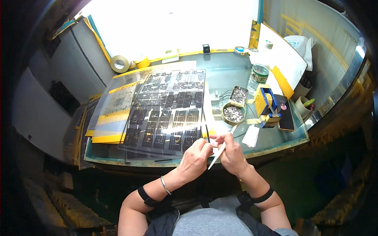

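Note:
Both hands come together at the front edge of the glass-topped table, close to the lower right corner of a clear film sheet printed with black patterns (175,114). My right hand (233,156) is closed around a slim white stick with a tapered tip (215,159), which slants down toward me. Fingers of my left hand (193,158) are pinched beside it; what they grip is too small to make out. Just beyond the hands stands an open round tin (233,114) filled with small silvery bits, its lid (238,94) holding more of them.
More films with yellow edges (108,118) lie at left under the printed sheet. On the right are a blue tape dispenser (265,103), a phone (285,112), white paper slips (251,135) and a clear jar (258,74). Tape rolls (119,63) sit along the back, below a bright panel.

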Action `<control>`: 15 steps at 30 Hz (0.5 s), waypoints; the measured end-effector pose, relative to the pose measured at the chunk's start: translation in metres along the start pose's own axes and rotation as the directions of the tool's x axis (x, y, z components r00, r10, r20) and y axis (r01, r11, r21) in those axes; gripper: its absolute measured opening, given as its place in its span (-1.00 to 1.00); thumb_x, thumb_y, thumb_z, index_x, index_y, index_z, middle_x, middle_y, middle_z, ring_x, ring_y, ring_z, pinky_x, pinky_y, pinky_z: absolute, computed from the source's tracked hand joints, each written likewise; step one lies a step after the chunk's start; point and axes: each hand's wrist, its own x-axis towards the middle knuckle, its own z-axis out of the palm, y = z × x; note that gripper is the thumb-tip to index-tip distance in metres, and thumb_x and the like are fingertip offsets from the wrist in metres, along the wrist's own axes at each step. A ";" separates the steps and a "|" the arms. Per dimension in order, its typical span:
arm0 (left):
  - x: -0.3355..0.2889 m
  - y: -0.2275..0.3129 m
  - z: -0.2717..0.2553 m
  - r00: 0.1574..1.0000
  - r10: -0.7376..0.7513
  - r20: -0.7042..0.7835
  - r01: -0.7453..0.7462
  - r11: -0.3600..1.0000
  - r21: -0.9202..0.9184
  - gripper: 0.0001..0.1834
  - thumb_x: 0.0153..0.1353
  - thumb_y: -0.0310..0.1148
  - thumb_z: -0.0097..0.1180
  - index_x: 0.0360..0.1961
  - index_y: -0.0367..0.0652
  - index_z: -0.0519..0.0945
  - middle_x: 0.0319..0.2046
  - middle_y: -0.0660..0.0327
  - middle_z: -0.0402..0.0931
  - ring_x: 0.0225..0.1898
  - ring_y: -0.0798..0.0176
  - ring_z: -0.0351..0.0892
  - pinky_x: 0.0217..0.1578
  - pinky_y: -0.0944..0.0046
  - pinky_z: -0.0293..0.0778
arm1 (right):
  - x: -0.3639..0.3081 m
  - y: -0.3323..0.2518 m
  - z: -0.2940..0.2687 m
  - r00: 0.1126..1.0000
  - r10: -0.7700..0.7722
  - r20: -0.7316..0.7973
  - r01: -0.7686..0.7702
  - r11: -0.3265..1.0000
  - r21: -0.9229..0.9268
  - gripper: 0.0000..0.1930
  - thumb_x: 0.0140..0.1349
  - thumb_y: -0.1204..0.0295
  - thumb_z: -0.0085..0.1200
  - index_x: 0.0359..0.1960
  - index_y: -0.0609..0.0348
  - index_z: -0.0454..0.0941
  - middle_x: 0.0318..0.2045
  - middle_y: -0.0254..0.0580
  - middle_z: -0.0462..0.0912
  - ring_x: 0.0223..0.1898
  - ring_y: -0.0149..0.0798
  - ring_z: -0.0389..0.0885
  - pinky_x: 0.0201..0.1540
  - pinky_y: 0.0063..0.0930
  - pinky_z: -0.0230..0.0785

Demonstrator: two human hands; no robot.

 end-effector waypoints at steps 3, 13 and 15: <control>0.001 0.000 -0.006 1.000 -0.027 0.007 0.028 0.998 -0.057 -0.80 0.07 -0.66 0.16 -0.26 -0.28 0.49 -0.35 0.01 0.42 -0.29 -0.07 0.51 -0.31 0.07 0.48 | -0.004 0.000 0.000 0.996 -0.072 -0.056 0.077 0.992 0.099 -0.84 0.30 0.69 -0.09 -0.14 0.30 0.26 -0.13 0.20 0.59 -0.13 0.04 0.70 -0.17 -0.29 0.57; 0.119 -0.010 -0.022 0.987 -0.159 0.019 0.157 0.944 -0.289 -0.83 0.11 -0.48 0.31 -0.32 -0.31 0.58 -0.49 0.09 0.66 -0.44 0.31 0.69 -0.38 0.37 0.58 | -0.011 0.016 -0.006 0.853 -0.166 -0.496 0.269 0.952 0.144 -0.80 0.29 0.70 -0.02 -0.15 0.26 0.24 -0.10 0.17 0.52 -0.25 -0.17 0.70 -0.17 -0.40 0.56; 0.135 -0.021 -0.012 0.973 -0.218 0.080 0.232 0.937 -0.261 -0.79 0.10 -0.43 0.35 -0.32 -0.32 0.60 -0.50 0.08 0.67 -0.43 0.31 0.70 -0.37 0.38 0.59 | -0.009 0.016 -0.005 0.855 -0.198 -0.479 0.273 0.958 0.092 -0.80 0.28 0.71 -0.01 -0.15 0.27 0.27 -0.12 0.16 0.53 -0.26 -0.17 0.70 -0.18 -0.40 0.56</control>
